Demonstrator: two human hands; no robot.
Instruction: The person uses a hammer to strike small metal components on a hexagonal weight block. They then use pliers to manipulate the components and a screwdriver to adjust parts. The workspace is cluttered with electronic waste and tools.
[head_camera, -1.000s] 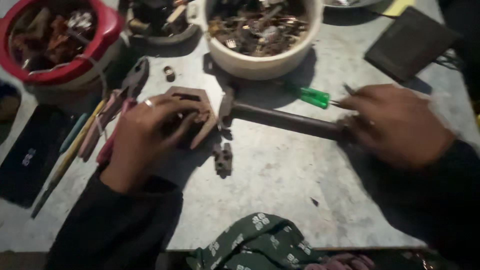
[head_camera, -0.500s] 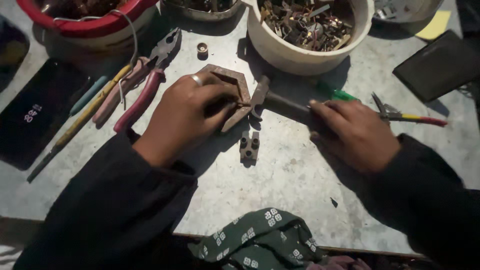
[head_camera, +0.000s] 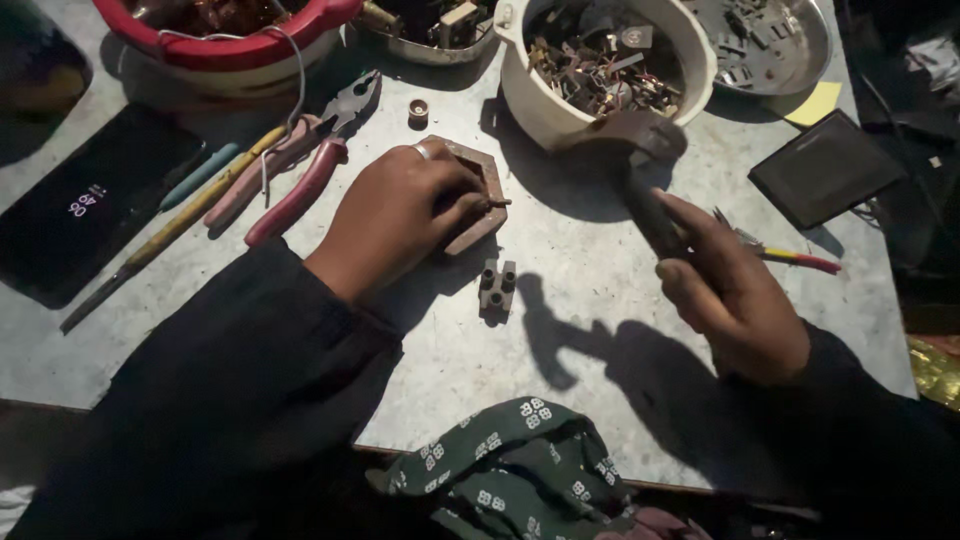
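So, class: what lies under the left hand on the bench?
A hexagonal wooden block sits beneath the left hand, whose fingers pinch a small dark pin. The block's middle is covered by the hand.

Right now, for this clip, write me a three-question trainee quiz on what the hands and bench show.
1. True or false: the hammer in the right hand is lifted off the table.
2. What does the left hand press down on? A) the hexagonal block B) the pliers C) the phone
3. Fill in: the small grey terminal piece lies just ____ the hexagonal block, on the person's side.

Key
1. True: its head hangs in front of the white bowl, and its shadow falls apart from it.
2. A; the fingers also pinch a small pin at the block's edge.
3. Below, apart from both hands.
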